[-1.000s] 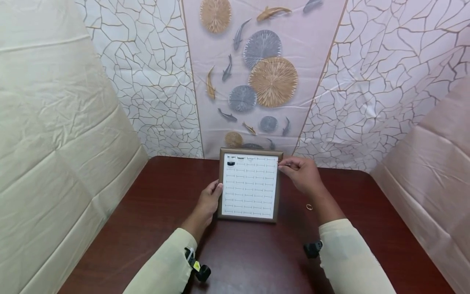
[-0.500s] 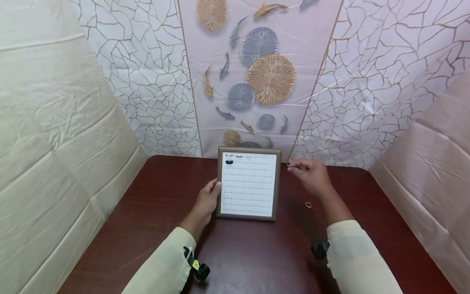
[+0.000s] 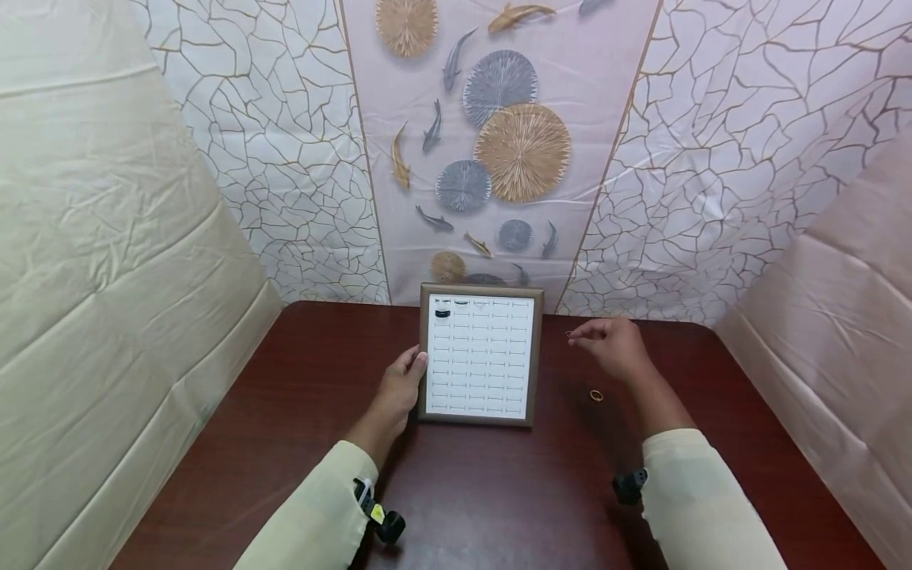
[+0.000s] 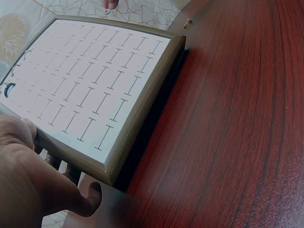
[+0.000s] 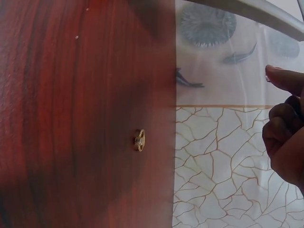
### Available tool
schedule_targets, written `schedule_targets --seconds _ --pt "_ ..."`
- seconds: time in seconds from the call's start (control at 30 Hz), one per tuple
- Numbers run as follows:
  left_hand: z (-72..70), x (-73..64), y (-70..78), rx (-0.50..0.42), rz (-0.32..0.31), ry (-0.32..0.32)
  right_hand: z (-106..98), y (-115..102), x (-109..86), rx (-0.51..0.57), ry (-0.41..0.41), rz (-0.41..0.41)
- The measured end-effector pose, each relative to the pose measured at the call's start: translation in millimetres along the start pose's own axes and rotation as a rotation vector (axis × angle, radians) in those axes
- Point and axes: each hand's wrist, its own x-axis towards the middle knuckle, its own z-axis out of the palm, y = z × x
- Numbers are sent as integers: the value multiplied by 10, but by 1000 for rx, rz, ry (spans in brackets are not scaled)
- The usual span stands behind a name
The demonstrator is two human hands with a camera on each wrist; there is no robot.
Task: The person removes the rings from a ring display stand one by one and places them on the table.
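A wooden-framed ring display board (image 3: 479, 366) with rows of slits stands tilted on the table. My left hand (image 3: 399, 386) grips its left edge, thumb on the front. A wide black ring (image 3: 442, 313) sits in the second row at the left; several rings, too small to make out well, are in the top row above it. Right of the board, my right hand (image 3: 614, 347) pinches a small ring (image 3: 569, 333) between thumb and fingertips, mostly hidden in the right wrist view. On the table below that hand lies a gold ring (image 3: 596, 396), its setting visible in the right wrist view.
The dark red wooden table (image 3: 285, 443) ends at a patterned cloth backdrop (image 3: 520, 150). Cream cloth walls (image 3: 107, 277) flank both sides. Each sleeve carries a small black wrist camera (image 3: 388, 526).
My right hand has moved right and slightly down, away from the board's upper right edge, still pinching the small ring. My left hand keeps its grip on the board.
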Motion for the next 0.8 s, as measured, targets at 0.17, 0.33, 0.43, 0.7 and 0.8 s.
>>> schedule_targets --seconds 0.17,0.33,0.43,0.7,0.8 --pt "-1 -3 2 0 -3 -5 18 86 -5 -17 -60 32" --pt "-4 -8 2 -5 4 -9 36 169 -13 -37 -117 27" --pt "-9 -8 3 -3 10 -8 45 219 -21 -53 -152 35" --pt "-11 -5 18 -4 0 -8 70 335 -49 -110 -249 88" --pt "-9 2 8 -5 -1 -13 96 379 -56 -123 -275 105"
